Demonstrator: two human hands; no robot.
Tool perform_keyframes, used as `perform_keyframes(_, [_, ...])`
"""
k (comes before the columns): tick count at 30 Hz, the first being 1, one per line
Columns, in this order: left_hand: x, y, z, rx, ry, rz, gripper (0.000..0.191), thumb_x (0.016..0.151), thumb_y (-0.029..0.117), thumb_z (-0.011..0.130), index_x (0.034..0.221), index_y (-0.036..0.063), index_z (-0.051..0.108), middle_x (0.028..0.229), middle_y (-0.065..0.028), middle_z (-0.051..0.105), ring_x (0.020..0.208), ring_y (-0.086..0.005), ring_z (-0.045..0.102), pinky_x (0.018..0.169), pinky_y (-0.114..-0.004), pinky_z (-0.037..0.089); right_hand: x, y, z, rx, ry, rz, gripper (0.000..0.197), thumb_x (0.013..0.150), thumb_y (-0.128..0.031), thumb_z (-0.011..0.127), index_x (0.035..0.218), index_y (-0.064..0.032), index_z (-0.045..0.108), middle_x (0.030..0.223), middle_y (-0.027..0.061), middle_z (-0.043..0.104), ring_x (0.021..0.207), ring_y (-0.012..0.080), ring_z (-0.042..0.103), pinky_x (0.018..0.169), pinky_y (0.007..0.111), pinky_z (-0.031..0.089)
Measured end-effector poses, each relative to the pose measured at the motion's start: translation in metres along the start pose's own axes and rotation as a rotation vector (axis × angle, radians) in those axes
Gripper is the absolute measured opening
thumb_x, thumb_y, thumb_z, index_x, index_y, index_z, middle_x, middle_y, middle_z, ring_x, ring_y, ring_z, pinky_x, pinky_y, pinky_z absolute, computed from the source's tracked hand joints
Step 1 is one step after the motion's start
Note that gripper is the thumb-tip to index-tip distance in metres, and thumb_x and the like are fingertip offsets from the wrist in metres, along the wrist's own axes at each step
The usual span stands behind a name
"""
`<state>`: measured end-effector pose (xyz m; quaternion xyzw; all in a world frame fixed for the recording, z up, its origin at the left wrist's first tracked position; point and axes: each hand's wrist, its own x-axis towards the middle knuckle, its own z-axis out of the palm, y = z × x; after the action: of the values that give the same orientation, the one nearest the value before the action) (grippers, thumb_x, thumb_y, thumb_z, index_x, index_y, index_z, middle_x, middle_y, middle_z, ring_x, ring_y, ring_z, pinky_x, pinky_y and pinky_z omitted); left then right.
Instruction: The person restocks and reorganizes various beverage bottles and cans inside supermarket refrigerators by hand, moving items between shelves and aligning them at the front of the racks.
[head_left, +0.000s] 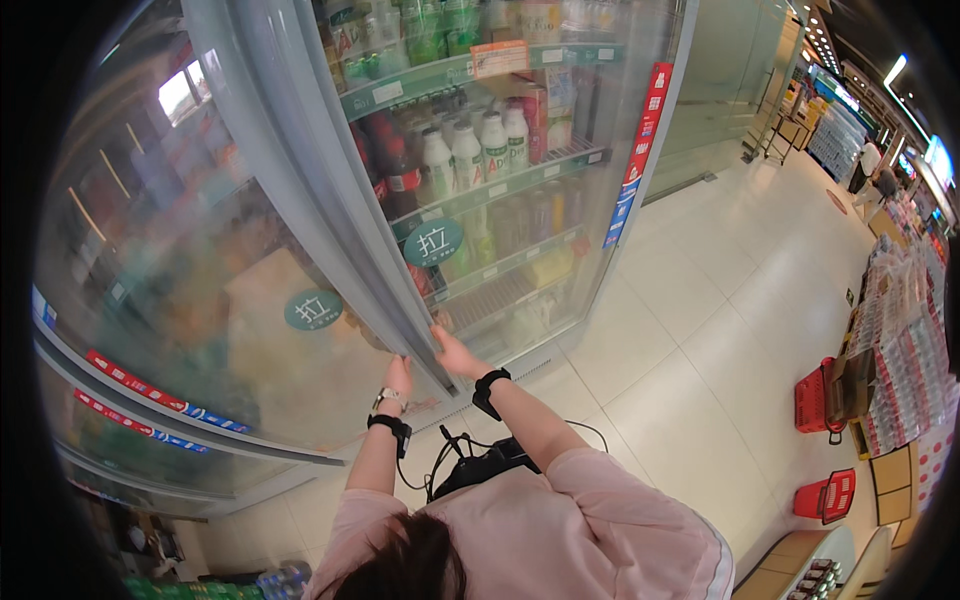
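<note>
Both my hands are at the meeting edges of two glass doors on an upright drinks cooler. My left hand (400, 375), wearing a wristwatch (390, 397) and a black strap (391, 430), has its fingers curled at the frame edge of the left glass door (255, 375). My right hand (456, 355), with a black strap (489, 391) at its wrist, grips the frame edge of the right glass door (517, 247). Its fingertips are partly hidden. Behind the right door, white plastic bottles (466, 156) and a dark cola bottle (403, 169) stand on a wire shelf. The left door looks fogged and reflective.
A pale tiled floor (675, 300) extends to the right. Two red shopping baskets (814, 397) rest there beside shrink-wrapped bottle packs (900, 337). A black bag with cables (487, 461) hangs before my body. People (874, 172) are far down the aisle.
</note>
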<state>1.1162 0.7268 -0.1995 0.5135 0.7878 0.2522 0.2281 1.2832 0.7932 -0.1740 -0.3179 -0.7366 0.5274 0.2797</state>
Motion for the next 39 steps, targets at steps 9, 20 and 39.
perform_keyframes(9, [0.008, 0.002, 0.007, 0.138, 0.095, 0.092, 0.03, 0.091, 0.022, 0.044, 0.08, -0.0053, 0.05, 0.069, -0.0206, 0.058, 0.063, -0.0313, 0.058, 0.058, -0.042, 0.045, -0.001, 0.01, 0.004, 0.058, 0.098, -0.03, 0.057, 0.075, 0.004, 0.043, 0.131, 0.0028, 0.028, 0.133, 0.0218, 0.034, 0.125, 0.0323, 0.031, 0.103, 0.037, 0.027])
perform_keyframes(20, [0.009, -0.015, 0.013, 0.084, 0.137, 0.08, 0.031, 0.091, 0.024, 0.044, 0.08, -0.0036, 0.052, 0.064, -0.0199, 0.059, 0.055, -0.0287, 0.06, 0.052, -0.04, 0.047, -0.007, -0.004, 0.011, 0.017, 0.125, -0.015, 0.062, 0.071, 0.006, 0.043, 0.132, 0.0017, 0.028, 0.133, 0.02, 0.037, 0.127, 0.0272, 0.032, 0.103, 0.032, 0.026])
perform_keyframes(39, [0.005, -0.008, 0.007, 0.111, 0.026, 0.087, 0.031, 0.09, 0.031, 0.043, 0.084, 0.0026, 0.052, 0.077, -0.0202, 0.06, 0.072, -0.0381, 0.059, 0.063, -0.047, 0.047, 0.014, 0.041, 0.008, 0.267, 0.224, 0.068, 0.036, 0.077, 0.007, 0.047, 0.111, -0.0042, 0.05, 0.104, 0.0059, 0.054, 0.102, 0.0171, 0.05, 0.086, 0.03, 0.042])
